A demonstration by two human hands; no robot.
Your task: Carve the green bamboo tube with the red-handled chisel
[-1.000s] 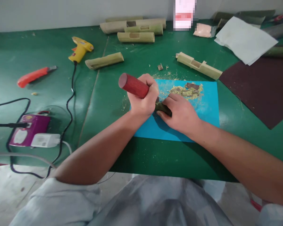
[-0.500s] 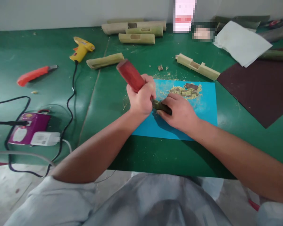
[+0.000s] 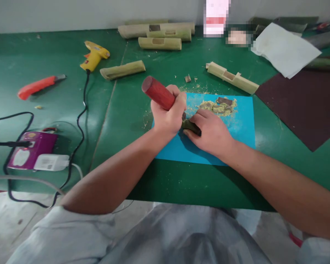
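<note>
My left hand (image 3: 169, 112) is closed around a thick red wooden handle (image 3: 158, 92), whose butt end points up and to the left. Whatever blade or tip the tool has is mostly hidden under the fist, close to a short dark green bamboo piece (image 3: 191, 127). That bamboo is gripped between thumb and fingers of my right hand (image 3: 212, 129), which partly covers it. Both hands work over a bright blue sheet (image 3: 240, 128). Beyond my right hand, yellowish shavings (image 3: 216, 107) and a brown chip (image 3: 224, 101) lie on the sheet.
A notched bamboo tube (image 3: 232, 77) and dark brown sheet (image 3: 305, 110) lie right, under white paper (image 3: 286, 49). More bamboo tubes (image 3: 159, 43) line the back. Leftward are a yellow glue gun (image 3: 94, 57), an orange-handled cutter (image 3: 38, 87), and a purple power box (image 3: 33, 150) with cords.
My left hand and the red handle have shifted slightly right, toward the bamboo piece, and the handle's butt end has dropped a little. My right hand keeps its grip almost in place.
</note>
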